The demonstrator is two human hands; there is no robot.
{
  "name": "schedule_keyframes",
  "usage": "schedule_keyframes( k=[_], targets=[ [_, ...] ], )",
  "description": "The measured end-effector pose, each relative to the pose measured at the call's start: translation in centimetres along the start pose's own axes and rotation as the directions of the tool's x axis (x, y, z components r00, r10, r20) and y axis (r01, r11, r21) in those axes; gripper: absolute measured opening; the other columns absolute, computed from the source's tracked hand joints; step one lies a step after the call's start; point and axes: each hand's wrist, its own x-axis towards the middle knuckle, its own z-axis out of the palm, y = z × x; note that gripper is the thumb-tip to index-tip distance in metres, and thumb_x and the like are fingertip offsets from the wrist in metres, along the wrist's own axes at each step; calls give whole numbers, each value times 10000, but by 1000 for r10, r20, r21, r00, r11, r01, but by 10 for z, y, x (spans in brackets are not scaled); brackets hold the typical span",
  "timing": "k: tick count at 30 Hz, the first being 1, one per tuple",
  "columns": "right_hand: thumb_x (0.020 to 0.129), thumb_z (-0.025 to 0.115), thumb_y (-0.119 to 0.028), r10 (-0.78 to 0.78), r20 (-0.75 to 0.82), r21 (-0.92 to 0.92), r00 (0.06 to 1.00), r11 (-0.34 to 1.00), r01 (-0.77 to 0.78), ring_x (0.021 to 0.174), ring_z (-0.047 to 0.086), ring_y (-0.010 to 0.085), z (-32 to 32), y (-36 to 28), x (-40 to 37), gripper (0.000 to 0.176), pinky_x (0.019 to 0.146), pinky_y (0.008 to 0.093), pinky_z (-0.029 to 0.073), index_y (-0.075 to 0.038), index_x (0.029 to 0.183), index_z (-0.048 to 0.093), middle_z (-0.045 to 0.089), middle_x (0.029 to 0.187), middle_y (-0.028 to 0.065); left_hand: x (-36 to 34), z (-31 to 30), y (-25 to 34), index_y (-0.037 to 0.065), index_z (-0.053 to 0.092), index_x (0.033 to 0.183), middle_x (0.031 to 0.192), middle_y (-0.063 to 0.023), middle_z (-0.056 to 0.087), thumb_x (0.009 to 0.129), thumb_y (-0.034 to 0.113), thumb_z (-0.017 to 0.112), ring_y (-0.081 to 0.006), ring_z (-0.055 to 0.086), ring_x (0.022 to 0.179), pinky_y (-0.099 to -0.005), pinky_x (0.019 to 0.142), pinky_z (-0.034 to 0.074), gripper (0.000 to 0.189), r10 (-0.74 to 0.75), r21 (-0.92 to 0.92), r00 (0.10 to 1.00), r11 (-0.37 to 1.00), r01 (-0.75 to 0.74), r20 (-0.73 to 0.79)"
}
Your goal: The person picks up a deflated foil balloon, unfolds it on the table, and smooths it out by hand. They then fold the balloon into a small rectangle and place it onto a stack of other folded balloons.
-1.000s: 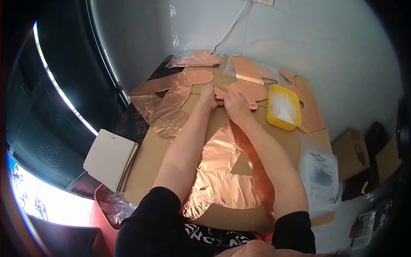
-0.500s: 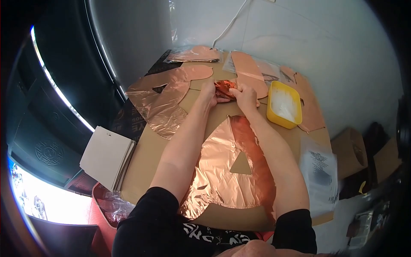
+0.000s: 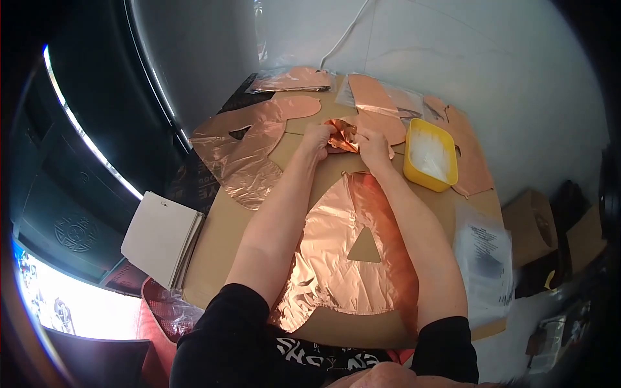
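Nearest the table's near edge, the big copper foil sheet [image 3: 323, 258] with its triangular cut-out lies flat between the two forearms, and it has not moved over the last second. Off the table's left edge sits a stack of grey cards [image 3: 162, 239], and by the right edge there's a clear plastic bag [image 3: 485, 258] with a printed sheet inside. Moving up the table [image 3: 223, 239], a second foil shape [image 3: 249, 158] is spread along the left side. Now to the middle, towards the far edge: the left hand [image 3: 317, 139] and right hand [image 3: 374, 147] are close together with the crumpled foil [image 3: 341, 134] between them. A second ago that piece was flat under the palms; half a second ago it had begun bunching up, and now it's a raised, wrinkled wad. Both hands have slid a touch further from the body, the right one most of all. The fingers of both hands are curled in tight and pinching the wad from either side. Whether it joins the big sheet, I cannot tell. Just right of the right hand stands the yellow tray [image 3: 408, 161], unmoved, with another foil piece [image 3: 471, 161] beyond it at the right edge. Further back lie a long foil strip [image 3: 370, 97] and a bagged foil pack [image 3: 291, 79] at the far edge.
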Motion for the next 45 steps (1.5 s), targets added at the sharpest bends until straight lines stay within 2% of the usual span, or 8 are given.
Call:
schedule_keyframes(
  k=[8, 14, 28, 31, 34, 37, 40, 45],
  targets=[
    [779, 727, -159, 119, 1, -25, 993, 993, -119, 637, 606, 208, 1, -14, -3, 169, 621, 367, 462, -4, 744, 671, 642, 667, 106, -10, 10, 5, -9, 582, 929, 821, -159, 616, 886, 144, 592, -269, 692, 720, -463, 473, 597, 159, 57, -48, 998, 997, -57, -17],
    [800, 744, -134, 197, 58, 59, 979, 978, -200, 642, 534, 120, -3, -17, -4, 162, 611, 309, 426, -29, 722, 647, 593, 658, 20, -15, 23, 9, 4, 467, 1083, 1020, -195, 573, 937, 276, 567, -314, 683, 715, -505, 487, 606, 325, 169, 127, 969, 981, -148, -179],
    [927, 652, -312, 289, 53, 378, 956, 880, -287, 619, 443, 83, 0, -7, 2, 308, 566, 296, 366, -55, 758, 674, 535, 652, -32, -2, 4, 1, -27, 562, 875, 761, -113, 599, 866, 96, 589, -264, 667, 635, -447, 485, 613, 126, 144, 128, 989, 982, -139, -29],
    [917, 659, -296, 278, 66, 255, 958, 924, -285, 628, 464, 87, -3, -7, 1, 298, 571, 305, 385, -47, 753, 669, 556, 664, -24, -3, 6, -1, -16, 549, 869, 763, -111, 598, 843, 74, 641, -259, 670, 634, -430, 473, 610, 132, 176, 143, 984, 975, -172, -15],
    [884, 681, -209, 235, 89, 123, 968, 962, -245, 627, 509, 118, -3, -1, 3, 205, 592, 331, 418, -19, 813, 650, 576, 683, 8, 8, 2, -8, -13, 531, 890, 774, -114, 605, 808, 53, 702, -265, 679, 647, -415, 460, 605, 200, 221, 211, 975, 953, -215, -4],
    [834, 670, -87, -93, -165, -27, 982, 996, 90, 634, 616, 277, 5, 4, -1, 176, 624, 405, 467, -15, 962, 573, 615, 690, 130, -2, 7, -1, -14, 525, 899, 791, -120, 621, 781, 41, 740, -256, 678, 656, -401, 446, 598, 252, 210, 254, 977, 947, -196, -30],
    [831, 675, -79, -141, -71, -157, 988, 979, 128, 739, 659, 384, -4, -9, -4, 432, 673, 471, 486, -56, 1189, 434, 645, 775, 189, -19, 16, 11, -16, 538, 889, 809, -126, 637, 775, 35, 754, -222, 667, 664, -373, 468, 587, 250, 187, 252, 981, 953, -166, -59],
    [826, 713, -141, -85, 13, -86, 996, 993, 86, 811, 670, 394, -12, -33, -10, 534, 705, 499, 491, -57, 1220, 362, 663, 873, 209, 14, 0, -15, -40, 560, 920, 836, -145, 640, 806, 43, 747, -253, 700, 699, -413, 519, 636, 233, 295, 231, 955, 931, -284, -15]
  ],
)
